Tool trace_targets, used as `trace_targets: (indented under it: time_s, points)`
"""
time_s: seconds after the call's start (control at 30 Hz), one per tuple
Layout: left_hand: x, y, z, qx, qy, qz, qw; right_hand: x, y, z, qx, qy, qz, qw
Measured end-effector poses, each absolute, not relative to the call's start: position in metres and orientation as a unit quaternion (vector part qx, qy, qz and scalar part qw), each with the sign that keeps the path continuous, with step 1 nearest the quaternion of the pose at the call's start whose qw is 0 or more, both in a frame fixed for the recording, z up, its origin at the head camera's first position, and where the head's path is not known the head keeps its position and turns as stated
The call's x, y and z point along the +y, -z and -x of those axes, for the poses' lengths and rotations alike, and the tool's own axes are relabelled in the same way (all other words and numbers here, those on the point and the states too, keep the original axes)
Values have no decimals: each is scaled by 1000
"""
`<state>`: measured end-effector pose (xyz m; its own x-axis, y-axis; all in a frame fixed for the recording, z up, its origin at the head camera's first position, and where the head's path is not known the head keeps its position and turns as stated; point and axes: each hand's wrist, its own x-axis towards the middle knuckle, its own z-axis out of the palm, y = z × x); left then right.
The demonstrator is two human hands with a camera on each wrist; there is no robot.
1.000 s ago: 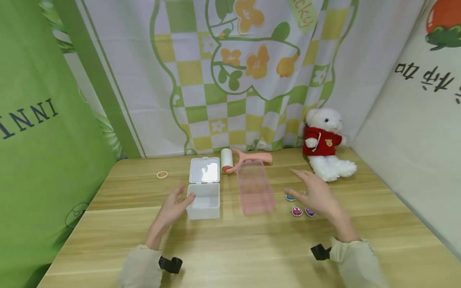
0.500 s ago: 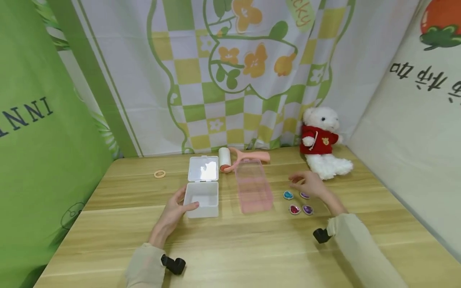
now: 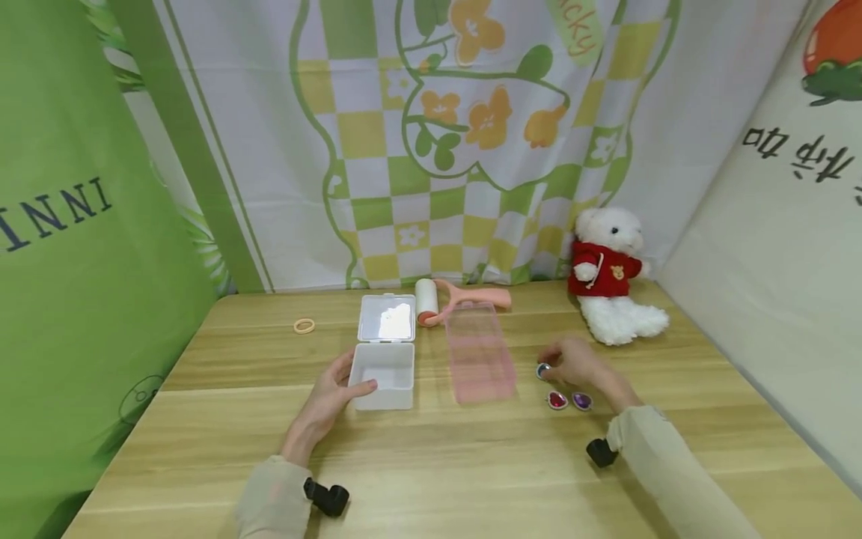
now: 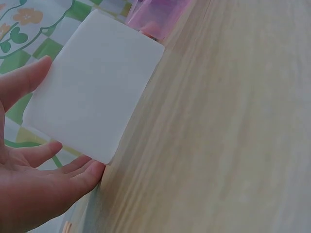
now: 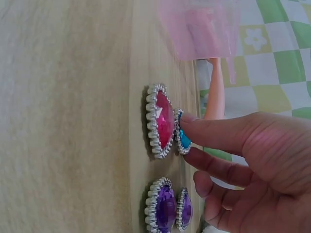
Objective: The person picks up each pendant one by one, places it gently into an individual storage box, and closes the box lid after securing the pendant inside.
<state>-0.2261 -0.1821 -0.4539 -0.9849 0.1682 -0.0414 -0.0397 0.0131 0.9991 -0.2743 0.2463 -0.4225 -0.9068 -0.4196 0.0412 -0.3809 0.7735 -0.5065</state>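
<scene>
A clear lidded box stands with its lid folded back. My left hand grips its left side, thumb over the front wall; the left wrist view shows the box's wall between thumb and fingers. My right hand pinches a blue gem with silver trim between thumb and index finger, low at the table. Beside it lie a red gem and a purple gem; a second purple gem shows in the right wrist view.
A pink translucent box lies between the hands, with a peach-handled lint roller behind it. A beige ring lies at the back left. A white plush toy in red sits at the back right, before the curtain.
My left hand has moved in from beside the clear box and now grips it. My right hand has come down onto the blue gem and pinches it. The head view has shifted slightly.
</scene>
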Motion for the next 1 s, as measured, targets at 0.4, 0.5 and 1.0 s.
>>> trace_targets:
  time_s: [0.4, 0.5, 1.0]
  points:
    - [-182, 451, 225, 704, -703, -49, 89, 246, 416, 270, 931, 305, 196, 32]
    - [-184, 451, 224, 700, -706, -52, 88, 244, 415, 270, 922, 338, 187, 26]
    - [-184, 451, 224, 699, -709, -46, 82, 215, 385, 259, 770, 625, 98, 77]
